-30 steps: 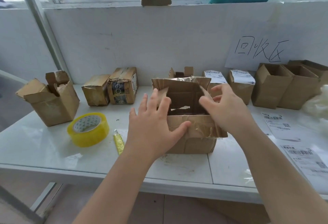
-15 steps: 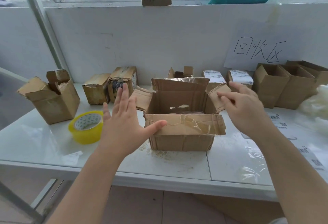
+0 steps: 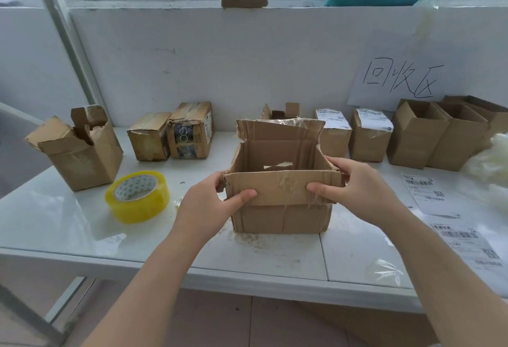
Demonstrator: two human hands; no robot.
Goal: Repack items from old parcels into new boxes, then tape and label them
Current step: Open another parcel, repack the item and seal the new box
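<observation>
A worn cardboard box (image 3: pixel 280 217) stands open in the middle of the white table (image 3: pixel 82 225). Its near flap hangs down over the front and its far flap stands up. My left hand (image 3: pixel 209 206) grips the box's near left corner, thumb on the front flap. My right hand (image 3: pixel 357 190) grips the near right corner, thumb on the same flap. Inside the box I see only a torn hole in the far wall. A roll of yellow tape (image 3: pixel 137 195) lies to the left. Printed labels (image 3: pixel 428 195) lie at the right.
An open torn box (image 3: pixel 79 151) stands at far left. Two taped parcels (image 3: pixel 170 135) sit at the back left. Two labelled parcels (image 3: pixel 354 135) and several open boxes (image 3: pixel 439 135) line the back right. White stuffing (image 3: pixel 492 162) lies at the right edge.
Both hands were open and apart beside the box; they have closed in and now grip its two near corners. The side flaps are folded down out of sight.
</observation>
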